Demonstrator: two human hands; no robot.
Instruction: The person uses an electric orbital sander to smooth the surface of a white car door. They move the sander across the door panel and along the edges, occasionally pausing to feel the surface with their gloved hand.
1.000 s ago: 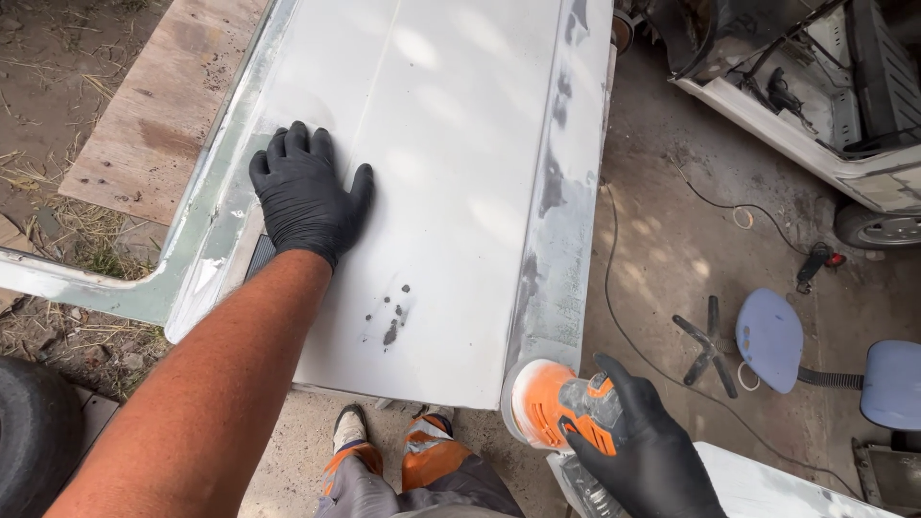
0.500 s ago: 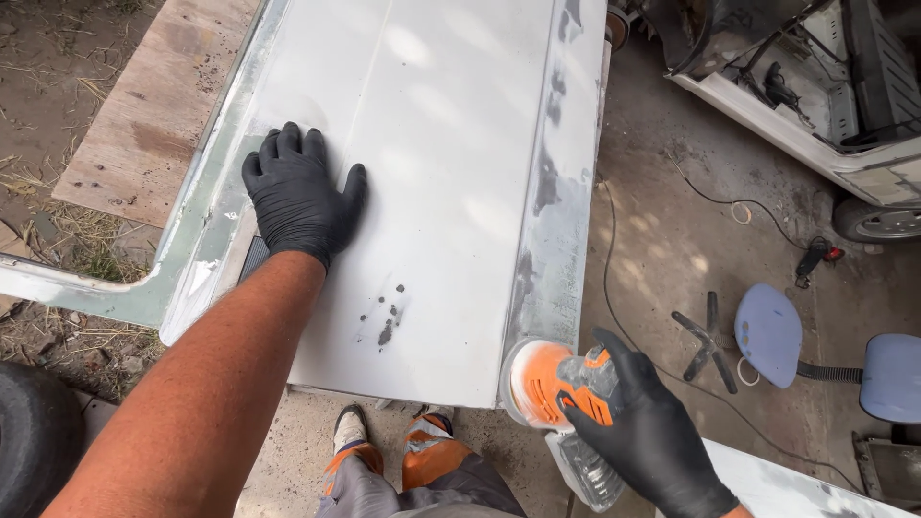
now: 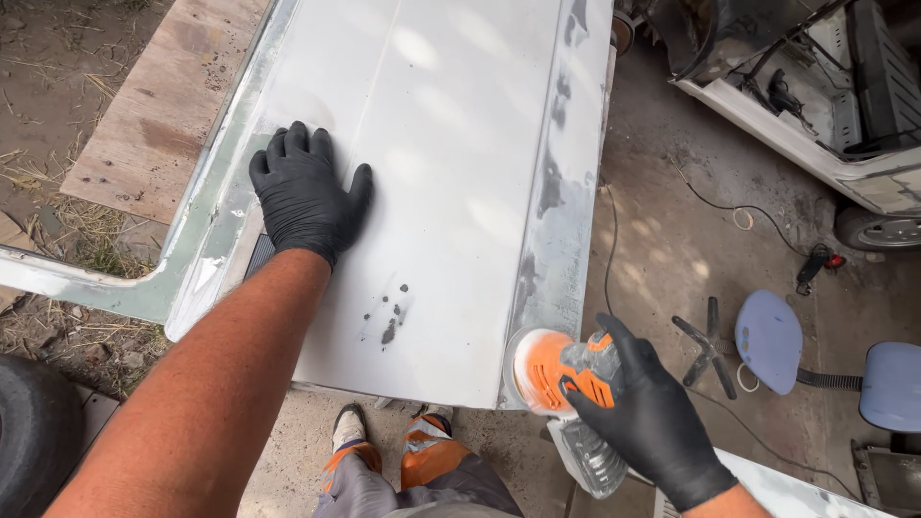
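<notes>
Left hand: the black-gloved left hand (image 3: 307,197) lies flat on the white car body panel (image 3: 451,173), left of frame centre, fingers (image 3: 288,144) spread open and gripping nothing.
Right hand: the black-gloved right hand (image 3: 648,417), at lower right, has its fingers closed around the orange and grey sander (image 3: 561,369).
Sander: its round pad sits at the panel's lower right corner, against the sanded grey edge strip (image 3: 566,192); a clear dust canister (image 3: 587,456) hangs below it.
Panel: it fills the upper middle of the frame, with dark specks (image 3: 391,312) near its lower edge.
Below: work shoes (image 3: 350,427) and grey and orange trousers (image 3: 413,475) show at bottom centre on the concrete floor (image 3: 672,249).
Surroundings: a plywood sheet (image 3: 163,115) at upper left, a tyre (image 3: 34,441) at lower left, a pale blue stool (image 3: 769,341) and a black cable (image 3: 705,197) at right.
</notes>
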